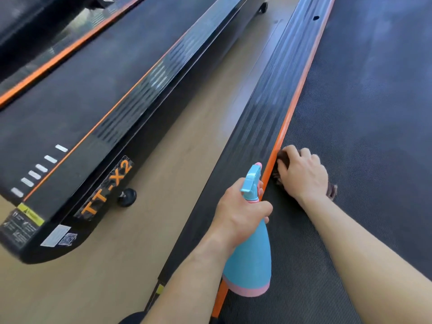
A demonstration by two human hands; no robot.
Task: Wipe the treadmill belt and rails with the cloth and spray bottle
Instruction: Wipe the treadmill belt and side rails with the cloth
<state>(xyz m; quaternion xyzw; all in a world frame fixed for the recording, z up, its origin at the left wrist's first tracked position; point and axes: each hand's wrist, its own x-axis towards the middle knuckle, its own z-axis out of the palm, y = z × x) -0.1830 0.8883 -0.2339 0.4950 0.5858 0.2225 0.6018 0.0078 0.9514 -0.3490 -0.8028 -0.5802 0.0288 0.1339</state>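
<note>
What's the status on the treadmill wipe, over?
Left hand grips spray bottle. Right hand holds cloth on belt, against orange rail edge. Nothing seen blocking the rail.

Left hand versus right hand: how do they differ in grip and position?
The left hand curls round the neck of the light-blue plastic spray bottle with pink trim; the right hand, palm down, grips a dark brown cloth. The left hand is raised over the black ribbed side rail; the right hand lies low on the dark belt, against the orange edge strip. Both are bare.
</note>
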